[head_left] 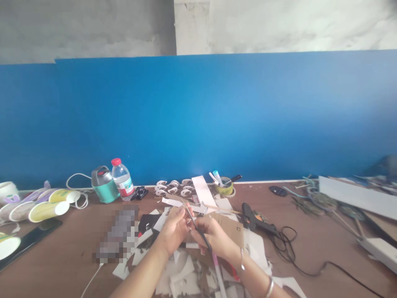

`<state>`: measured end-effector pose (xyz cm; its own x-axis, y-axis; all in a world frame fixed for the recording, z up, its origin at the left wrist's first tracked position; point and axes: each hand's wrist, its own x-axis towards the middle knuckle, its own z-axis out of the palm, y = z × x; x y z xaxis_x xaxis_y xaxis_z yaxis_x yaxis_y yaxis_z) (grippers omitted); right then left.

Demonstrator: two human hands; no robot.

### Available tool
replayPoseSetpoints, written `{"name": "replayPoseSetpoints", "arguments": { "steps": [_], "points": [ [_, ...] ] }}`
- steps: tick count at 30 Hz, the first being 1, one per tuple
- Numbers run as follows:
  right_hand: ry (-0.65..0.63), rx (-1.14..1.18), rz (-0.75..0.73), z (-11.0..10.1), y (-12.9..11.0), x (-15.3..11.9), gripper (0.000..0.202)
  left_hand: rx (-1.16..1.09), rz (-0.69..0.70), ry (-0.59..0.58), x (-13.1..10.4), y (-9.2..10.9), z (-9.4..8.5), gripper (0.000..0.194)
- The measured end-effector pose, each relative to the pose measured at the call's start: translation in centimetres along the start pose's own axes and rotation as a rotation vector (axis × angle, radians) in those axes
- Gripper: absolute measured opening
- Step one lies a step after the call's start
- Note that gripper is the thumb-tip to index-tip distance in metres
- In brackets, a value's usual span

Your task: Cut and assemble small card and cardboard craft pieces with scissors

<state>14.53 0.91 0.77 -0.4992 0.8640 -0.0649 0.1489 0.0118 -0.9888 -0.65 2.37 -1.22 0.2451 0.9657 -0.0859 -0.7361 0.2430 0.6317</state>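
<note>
The left hand [176, 229] has its thumb and fingers drawn narrowly together beside the scissor blades; a white strip [173, 203] runs just past the fingertips, but whether they pinch it cannot be made out. The right hand [214, 236] is closed around the dark handles of the scissors [192, 221], whose blades point up and leftward at the left hand's fingers. How wide the blades are open cannot be told.

At the left edge, a white cup [8, 191] is cut off, and a pixelated patch [118, 234] hides an object lying left of the hands. The right fingers cover most of the scissor handles, and the forearms run out of the bottom of the view.

Farther out, from the left, paper cups [46, 210] lie on their sides near a dark flat slab [32, 240]. Then come a teal container [106, 189], a red-capped bottle [123, 182], rows of small white pieces [173, 188], an upright-looking white card [203, 191] and a yellowish tape roll [223, 189] with pens in it. Paper scraps [184, 277] crowd beneath both hands. To the right lie a black glue gun [257, 221], its looping cable [313, 273] and a long white board [359, 196].
</note>
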Motion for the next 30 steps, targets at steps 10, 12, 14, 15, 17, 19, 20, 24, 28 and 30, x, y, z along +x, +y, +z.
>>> {"name": "replayPoseSetpoints", "arguments": {
  "steps": [10,12,14,15,17,19,20,24,28,30],
  "points": [
    [0.044,-0.048,0.018,0.22,-0.06,0.05,0.019,-0.054,-0.020,-0.002,0.16,-0.02,-0.34,0.026],
    [0.050,-0.039,0.030,0.20,-0.15,0.09,0.019,-0.077,-0.030,0.014,0.14,0.03,-0.27,0.028],
    [0.045,-0.027,0.044,0.20,-0.19,0.13,0.018,-0.085,-0.037,0.029,0.13,0.08,-0.16,0.028],
    [0.038,-0.020,0.049,0.21,-0.17,0.16,0.017,-0.081,-0.038,0.033,0.12,0.10,-0.12,0.028],
    [0.023,0.000,0.051,0.27,-0.05,0.19,0.015,-0.063,-0.035,0.038,0.09,0.11,-0.04,0.025],
    [0.025,0.034,0.064,0.35,0.07,0.19,0.013,-0.049,-0.041,0.048,0.02,0.08,0.03,0.024],
    [0.029,0.050,0.071,0.39,0.08,0.17,0.013,-0.047,-0.049,0.056,-0.04,0.05,0.07,0.024],
    [0.036,0.080,0.082,0.46,-0.27,0.06,0.016,-0.047,-0.101,0.068,-0.31,-0.04,0.25,0.021],
    [0.044,0.067,0.068,0.50,-0.74,-0.02,0.020,-0.037,-0.106,0.047,-0.37,-0.05,0.24,0.023],
    [0.051,0.050,0.069,0.55,-0.79,-0.04,0.021,-0.043,-0.104,0.036,-0.29,-0.05,0.14,0.024]
  ]
}}
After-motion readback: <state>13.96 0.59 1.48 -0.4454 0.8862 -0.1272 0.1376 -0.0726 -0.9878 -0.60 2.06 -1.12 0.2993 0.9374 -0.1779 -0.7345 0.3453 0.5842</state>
